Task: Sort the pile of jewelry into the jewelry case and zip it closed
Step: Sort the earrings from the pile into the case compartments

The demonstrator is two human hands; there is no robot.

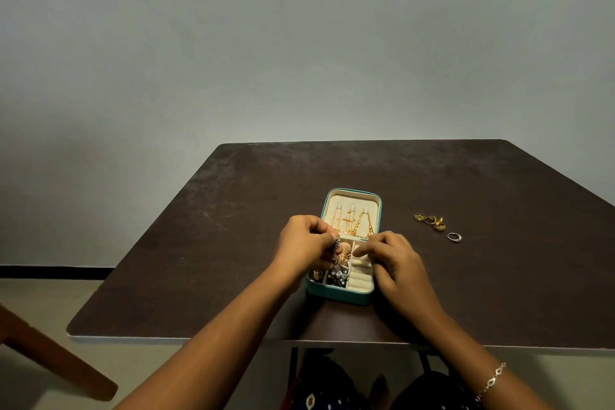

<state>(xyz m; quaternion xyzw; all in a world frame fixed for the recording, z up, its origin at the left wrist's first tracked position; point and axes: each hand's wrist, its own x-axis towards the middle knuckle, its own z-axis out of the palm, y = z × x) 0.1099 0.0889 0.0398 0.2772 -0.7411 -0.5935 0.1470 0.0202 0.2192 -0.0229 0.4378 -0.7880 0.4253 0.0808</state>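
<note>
A teal jewelry case (336,295) lies open in the middle of the dark table, its cream lid (336,205) flat on the far side with gold chains (354,221) hanging from three hooks. My left hand (304,243) pinches a dark silvery dangling piece (336,251) over the case's left compartments, which hold gold and dark jewelry. My right hand (387,258) rests on the case's right side, fingers over the cream ring rolls (359,280). Several gold rings (431,221) and a silver ring (454,237) lie on the table to the right.
The dark brown table (233,243) has its front edge close to me and a pale wall behind. A wooden chair part (50,353) sticks out at the lower left. My right wrist wears a silver bracelet (492,379).
</note>
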